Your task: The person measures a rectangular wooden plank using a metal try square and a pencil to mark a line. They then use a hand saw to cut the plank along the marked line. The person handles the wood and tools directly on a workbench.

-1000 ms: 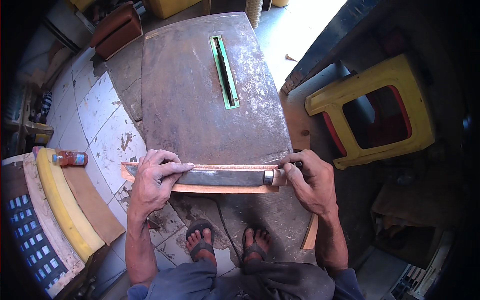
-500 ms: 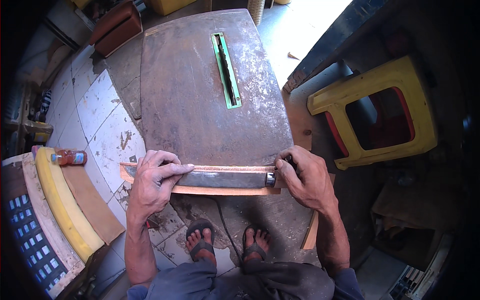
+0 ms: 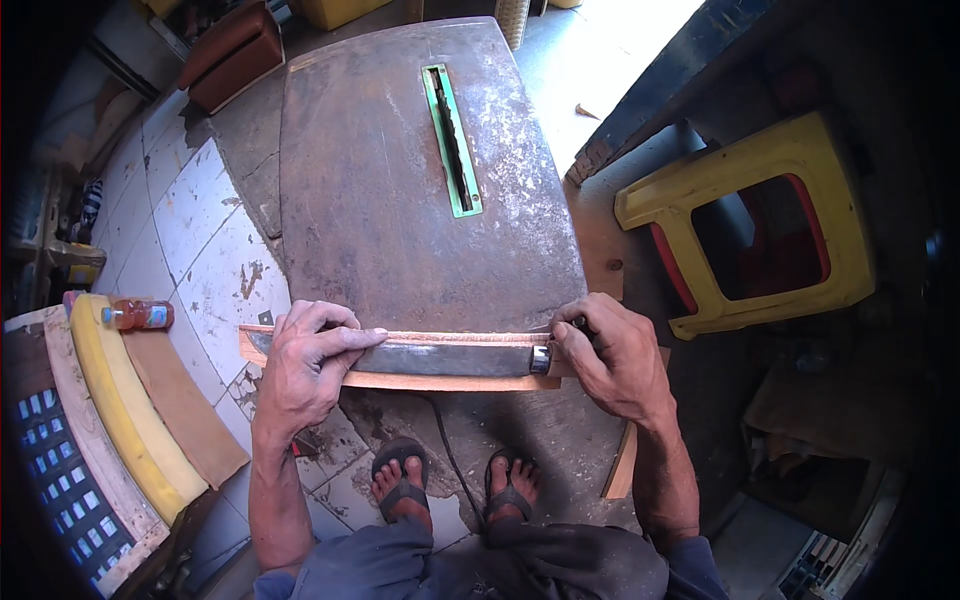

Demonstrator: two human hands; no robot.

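Note:
A long dark knife blade (image 3: 450,359) lies flat along a strip of reddish wood (image 3: 450,382), whose edges show above and below it. At its right end sits a shiny metal collar (image 3: 541,359), followed by a wooden handle partly under my right hand. My left hand (image 3: 312,362) is closed over the blade and wood near the left end, thumb and fingers pressed together. My right hand (image 3: 610,358) is closed by the collar, with a small dark pen-like thing (image 3: 581,324) between its fingers; its tip is hard to make out.
A worn metal saw table (image 3: 370,190) stands in front, with a green-framed slot (image 3: 453,140). To the right a yellow-and-red plastic stool (image 3: 735,240) lies on its side. A bottle (image 3: 139,314) and curved yellow piece (image 3: 125,400) are at left. A black cable (image 3: 443,440) runs between my feet.
The fingers of my right hand have shifted slightly around the dark pen-like thing. The blade, the wood and my left hand are almost unmoved.

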